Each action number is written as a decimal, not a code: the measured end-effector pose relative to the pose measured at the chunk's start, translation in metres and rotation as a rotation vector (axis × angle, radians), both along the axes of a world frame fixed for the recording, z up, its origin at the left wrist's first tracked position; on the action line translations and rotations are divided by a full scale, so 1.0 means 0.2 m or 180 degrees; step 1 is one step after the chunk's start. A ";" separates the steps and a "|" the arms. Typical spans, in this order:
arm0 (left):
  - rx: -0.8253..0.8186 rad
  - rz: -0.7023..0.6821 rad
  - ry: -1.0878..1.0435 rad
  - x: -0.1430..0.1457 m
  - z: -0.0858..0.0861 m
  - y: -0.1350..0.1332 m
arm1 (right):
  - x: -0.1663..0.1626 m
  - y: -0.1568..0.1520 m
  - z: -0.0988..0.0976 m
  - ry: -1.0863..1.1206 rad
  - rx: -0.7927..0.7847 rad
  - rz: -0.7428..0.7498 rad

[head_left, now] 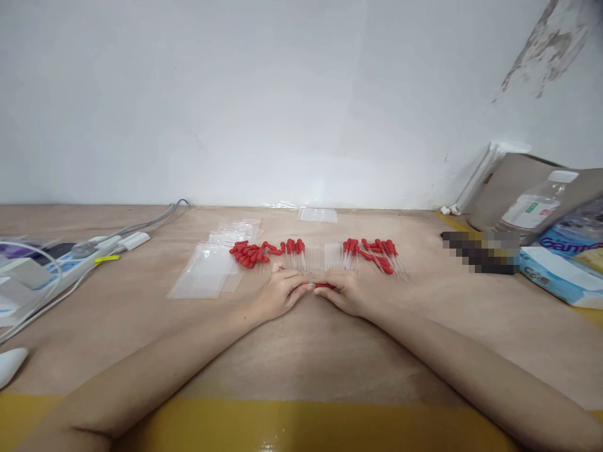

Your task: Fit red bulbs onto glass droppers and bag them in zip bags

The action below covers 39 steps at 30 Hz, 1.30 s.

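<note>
At the table's middle my hands meet fingertip to fingertip. My right hand (346,290) is closed on a red rubber dropper bulb (325,285) lying sideways. My left hand (285,292) pinches a clear glass dropper tube at the bulb's open end; most of the tube is hidden by the fingers. Just beyond lie bare glass tubes (315,256) in a row. Loose red bulbs (249,254) are heaped to the left. Glass droppers with red bulbs (390,251) lie on the right, and a few more (296,248) beside the heap.
Clear zip bags (198,270) overlap left of the bulbs; another bag (318,215) lies near the wall. A power strip (70,263) with cables is at far left. On the right stand a plastic bottle (532,204), a tissue pack (560,276) and a dark, partly blurred object (480,254).
</note>
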<state>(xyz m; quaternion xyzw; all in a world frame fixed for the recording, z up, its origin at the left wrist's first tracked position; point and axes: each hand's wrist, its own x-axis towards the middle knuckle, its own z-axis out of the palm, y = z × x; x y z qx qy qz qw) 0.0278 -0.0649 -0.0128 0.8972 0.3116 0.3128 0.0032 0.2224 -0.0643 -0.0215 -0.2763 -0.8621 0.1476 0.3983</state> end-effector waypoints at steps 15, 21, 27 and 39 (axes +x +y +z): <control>-0.0236 0.2143 0.0073 -0.34 0.15 0.24 | 0.30 0.44 0.26 0.0680 -0.1535 -0.2182; 0.0150 0.1649 0.0552 -0.32 0.16 0.19 | 0.26 0.51 0.17 -0.0618 -0.0883 -0.2825; 0.0088 0.1440 0.0929 -0.34 0.16 0.21 | 0.32 0.46 0.16 -0.0649 -0.0747 -0.3020; 0.0052 0.1719 0.1082 -0.40 0.17 0.26 | 0.49 0.18 0.12 -0.0459 -0.0382 -0.2471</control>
